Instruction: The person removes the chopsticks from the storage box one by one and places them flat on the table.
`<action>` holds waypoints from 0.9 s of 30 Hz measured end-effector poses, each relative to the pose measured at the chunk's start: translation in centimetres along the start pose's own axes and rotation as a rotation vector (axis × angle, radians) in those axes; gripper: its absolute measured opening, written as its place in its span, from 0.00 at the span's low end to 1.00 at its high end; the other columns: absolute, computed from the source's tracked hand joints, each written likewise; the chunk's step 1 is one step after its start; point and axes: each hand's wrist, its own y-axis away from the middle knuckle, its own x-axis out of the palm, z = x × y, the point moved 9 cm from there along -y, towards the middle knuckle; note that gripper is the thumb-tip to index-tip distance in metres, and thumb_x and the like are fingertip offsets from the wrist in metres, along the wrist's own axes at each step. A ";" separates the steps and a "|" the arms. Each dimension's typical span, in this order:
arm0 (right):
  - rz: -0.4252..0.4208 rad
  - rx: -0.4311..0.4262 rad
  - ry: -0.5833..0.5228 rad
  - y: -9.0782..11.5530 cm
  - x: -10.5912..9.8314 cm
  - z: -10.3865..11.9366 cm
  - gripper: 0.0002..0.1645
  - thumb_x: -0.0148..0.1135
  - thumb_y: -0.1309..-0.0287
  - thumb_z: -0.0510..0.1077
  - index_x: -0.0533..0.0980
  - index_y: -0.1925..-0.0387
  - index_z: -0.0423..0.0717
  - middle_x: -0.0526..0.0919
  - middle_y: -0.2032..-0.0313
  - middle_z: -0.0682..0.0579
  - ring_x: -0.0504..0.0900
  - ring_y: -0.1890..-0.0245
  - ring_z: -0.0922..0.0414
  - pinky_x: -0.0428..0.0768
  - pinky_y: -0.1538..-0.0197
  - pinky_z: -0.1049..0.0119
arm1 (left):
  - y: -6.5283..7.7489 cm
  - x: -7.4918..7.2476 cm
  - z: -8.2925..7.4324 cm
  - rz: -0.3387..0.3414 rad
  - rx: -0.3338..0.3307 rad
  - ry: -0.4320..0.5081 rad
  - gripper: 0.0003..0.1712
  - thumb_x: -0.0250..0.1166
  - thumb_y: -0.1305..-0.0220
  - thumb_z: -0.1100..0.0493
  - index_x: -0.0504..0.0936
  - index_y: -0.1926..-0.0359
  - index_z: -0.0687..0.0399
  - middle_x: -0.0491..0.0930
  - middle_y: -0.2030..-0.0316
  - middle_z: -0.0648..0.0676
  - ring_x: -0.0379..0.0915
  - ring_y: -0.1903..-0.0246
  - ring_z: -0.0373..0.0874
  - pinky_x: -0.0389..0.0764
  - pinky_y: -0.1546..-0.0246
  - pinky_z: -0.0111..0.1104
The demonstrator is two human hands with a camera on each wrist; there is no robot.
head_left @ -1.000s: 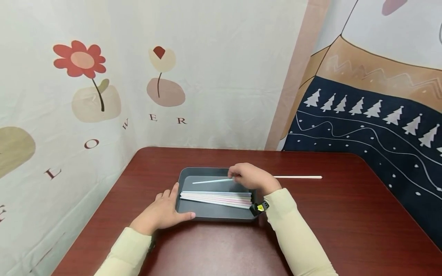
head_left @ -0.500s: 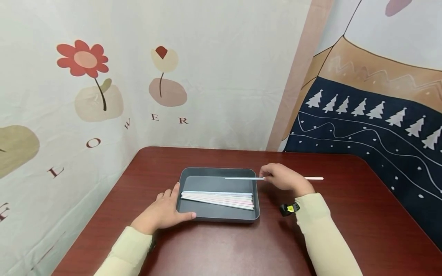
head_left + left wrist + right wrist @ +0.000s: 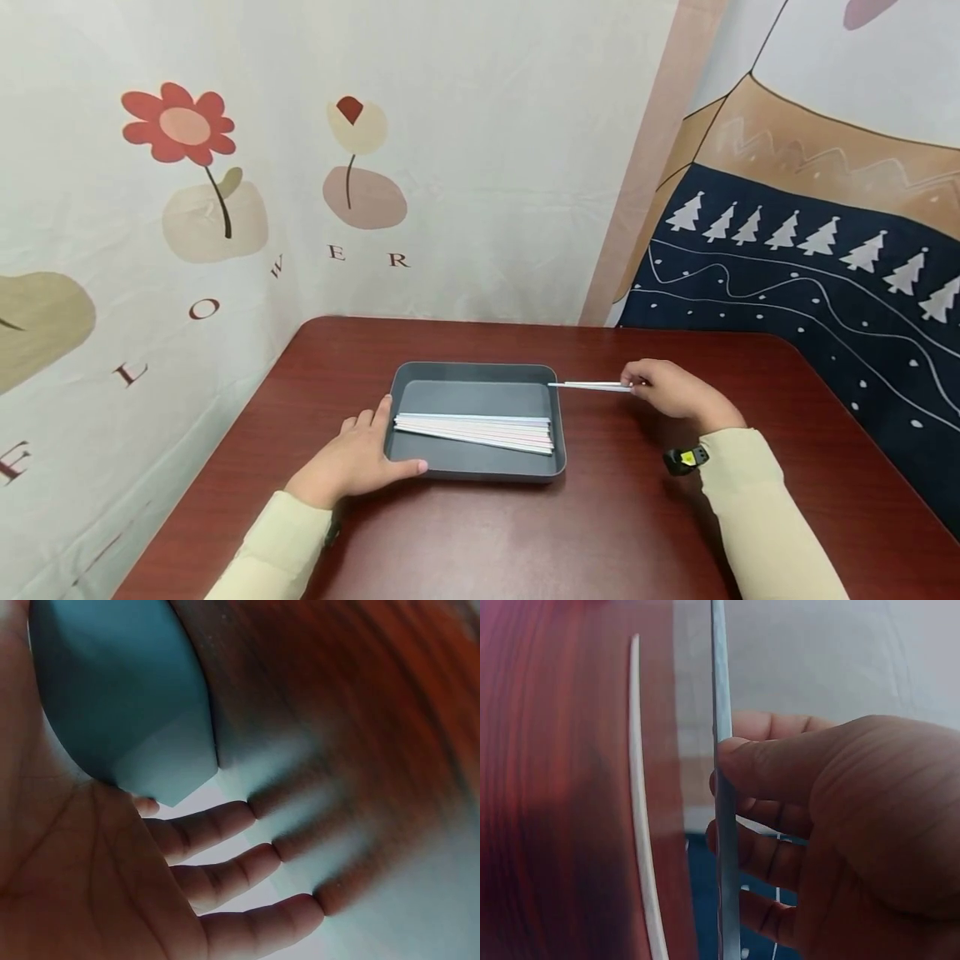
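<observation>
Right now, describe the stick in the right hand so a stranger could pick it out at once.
On the red-brown table, find the grey tray, then the right hand beyond its right side. Its fingers pinch a thin, pale blue stick. It alone is held: the white stick beside it lies on the table, the other sticks in the tray.

Light-blue stick point(image 3: 724, 697) held level, pale sticks point(image 3: 472, 431) in grey tray point(image 3: 472, 397)
</observation>
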 end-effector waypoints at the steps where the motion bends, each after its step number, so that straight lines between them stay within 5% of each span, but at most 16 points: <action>1: -0.003 0.009 0.002 0.3 -0.1 -0.4 0.10 0.58 0.37 0.29 0.80 0.64 0.46 0.77 0.70 0.57 0.74 0.66 0.56 0.74 0.59 0.57 | 0.0 0.0 0.0 0.000 -0.001 -0.002 0.77 0.62 0.56 0.16 0.46 0.24 0.68 0.64 0.36 0.72 0.60 0.39 0.70 0.70 0.45 0.57; 10: 0.012 0.047 0.023 1.1 0.4 -2.9 0.11 0.57 0.38 0.27 0.79 0.65 0.46 0.78 0.69 0.55 0.74 0.65 0.54 0.75 0.59 0.55 | 0.2 -0.1 -0.1 -0.002 -0.001 -0.007 0.77 0.62 0.56 0.16 0.46 0.24 0.69 0.64 0.36 0.72 0.61 0.39 0.70 0.71 0.45 0.56; 27: -0.049 0.068 0.112 0.5 1.5 -4.0 0.14 0.60 0.41 0.27 0.78 0.69 0.50 0.79 0.68 0.54 0.74 0.67 0.54 0.74 0.60 0.51 | 0.2 -0.1 -0.1 -0.007 0.001 -0.003 0.77 0.62 0.56 0.16 0.47 0.24 0.68 0.65 0.37 0.71 0.61 0.39 0.70 0.71 0.45 0.56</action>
